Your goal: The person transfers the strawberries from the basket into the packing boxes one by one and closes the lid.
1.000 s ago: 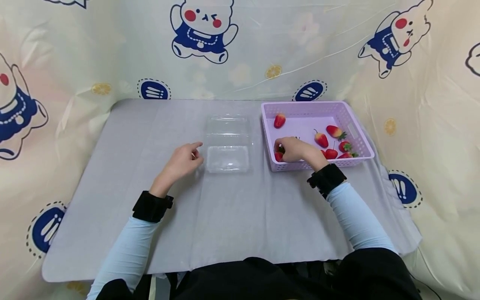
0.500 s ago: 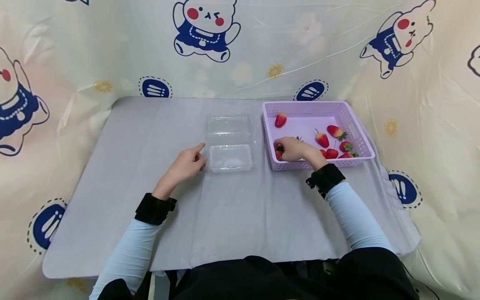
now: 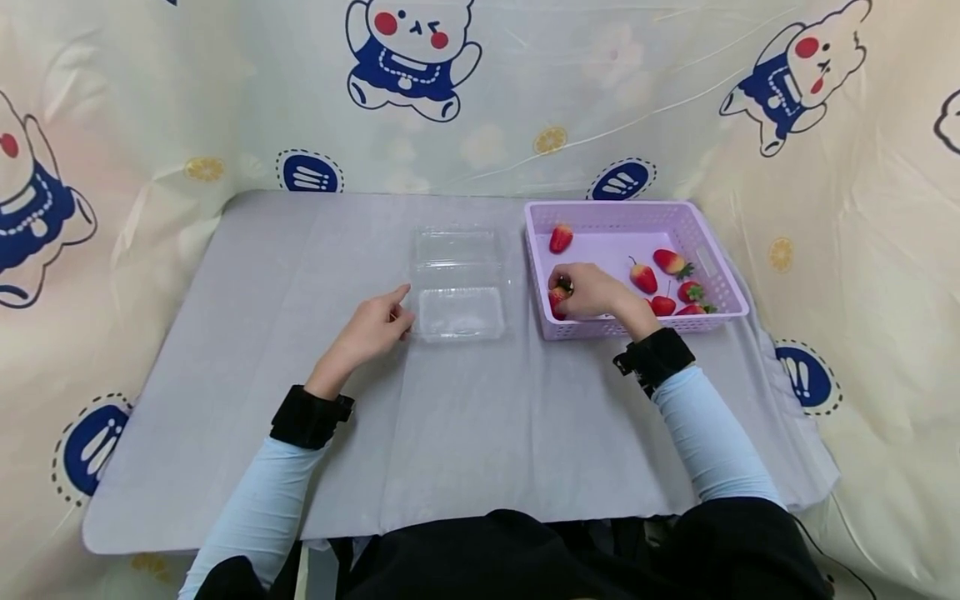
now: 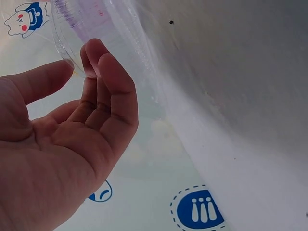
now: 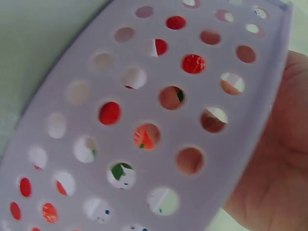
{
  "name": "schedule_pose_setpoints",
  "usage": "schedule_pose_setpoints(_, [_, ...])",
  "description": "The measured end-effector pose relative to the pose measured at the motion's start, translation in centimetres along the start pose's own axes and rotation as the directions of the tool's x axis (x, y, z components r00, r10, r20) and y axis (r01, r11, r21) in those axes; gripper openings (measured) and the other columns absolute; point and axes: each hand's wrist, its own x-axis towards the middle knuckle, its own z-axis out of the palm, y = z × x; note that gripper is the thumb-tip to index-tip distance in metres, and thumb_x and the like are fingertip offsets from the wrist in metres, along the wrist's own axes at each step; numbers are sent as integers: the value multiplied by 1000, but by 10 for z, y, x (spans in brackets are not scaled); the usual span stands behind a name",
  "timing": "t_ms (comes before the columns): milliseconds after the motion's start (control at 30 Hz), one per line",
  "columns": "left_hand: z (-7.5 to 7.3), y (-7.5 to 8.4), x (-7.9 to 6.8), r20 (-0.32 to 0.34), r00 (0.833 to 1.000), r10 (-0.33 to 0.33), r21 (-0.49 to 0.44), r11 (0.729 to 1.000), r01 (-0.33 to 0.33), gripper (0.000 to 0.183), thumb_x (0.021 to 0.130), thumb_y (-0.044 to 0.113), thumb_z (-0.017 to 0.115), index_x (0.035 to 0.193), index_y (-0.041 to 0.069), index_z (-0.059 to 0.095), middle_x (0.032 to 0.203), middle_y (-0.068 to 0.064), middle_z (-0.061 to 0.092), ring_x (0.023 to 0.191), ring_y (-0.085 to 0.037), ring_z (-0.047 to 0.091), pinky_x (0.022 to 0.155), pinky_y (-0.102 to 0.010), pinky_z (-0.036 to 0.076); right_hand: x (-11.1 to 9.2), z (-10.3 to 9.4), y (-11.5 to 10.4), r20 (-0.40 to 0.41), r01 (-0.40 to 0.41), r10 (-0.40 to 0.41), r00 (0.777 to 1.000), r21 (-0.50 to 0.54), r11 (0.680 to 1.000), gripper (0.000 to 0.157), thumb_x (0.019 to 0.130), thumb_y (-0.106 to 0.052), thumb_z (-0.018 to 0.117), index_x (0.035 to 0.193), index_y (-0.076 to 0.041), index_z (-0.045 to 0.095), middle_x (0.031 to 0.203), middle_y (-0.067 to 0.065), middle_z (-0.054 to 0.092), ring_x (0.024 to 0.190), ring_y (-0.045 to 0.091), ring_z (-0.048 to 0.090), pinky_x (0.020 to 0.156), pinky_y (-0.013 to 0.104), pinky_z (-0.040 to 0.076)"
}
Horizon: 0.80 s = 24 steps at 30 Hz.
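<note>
Against half a second ago, the right hand (image 3: 592,290) sits slightly higher in the purple basket (image 3: 573,331), and more of the strawberry (image 3: 557,301) shows. It pinches that berry between thumb and fingers — inside the basket's left end, the fruit at the fingertips. The left hand (image 3: 371,332) is unmoved, thumb and fingers apart — touching the clear box's (image 3: 461,312) left side.
</note>
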Motion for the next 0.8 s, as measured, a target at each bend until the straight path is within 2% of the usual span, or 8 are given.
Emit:
schedule_pose_setpoints(200, [-1, -1, 0, -4, 1000, -3, -11, 1000, 3, 60, 107, 9, 56, 160, -10, 33, 89, -15, 69, 70, -22, 60, 65, -35, 48, -1, -10, -9, -104, 10, -11, 995, -13, 1000, 27, 93, -6, 74, 117, 0, 64, 108, 19, 61, 103, 36, 54, 93, 47, 46])
schedule_pose_setpoints(500, [-2, 0, 0, -13, 1000, -7, -20, 1000, 6, 60, 108, 9, 56, 160, -9, 33, 88, -15, 67, 71, -23, 60, 67, -36, 48, -4, -25, -19, -237, -21, 40, 971, 85, 996, 34, 96, -11, 75, 124, 0, 61, 118, 22, 61, 107, 38, 55, 93, 50, 53])
schedule_pose_setpoints(600, [-2, -1, 0, -13, 1000, -2, -16, 1000, 1, 59, 107, 9, 55, 160, -9, 34, 86, -14, 67, 69, -22, 58, 65, -36, 47, -5, -26, -25, -287, -13, 44, 957, 108, 994, 34, 96, -13, 76, 124, -2, 61, 118, 21, 61, 107, 37, 56, 93, 50, 54])
schedule_pose_setpoints(800, [-1, 0, -2, -16, 1000, -1, -15, 1000, 1, 59, 108, 10, 55, 159, -9, 34, 82, -12, 66, 66, -21, 56, 64, -34, 46, -5, -24, -42, -406, 37, 17, 914, 125, 992, 34, 95, -14, 77, 123, -2, 62, 120, 19, 62, 107, 35, 58, 95, 49, 52])
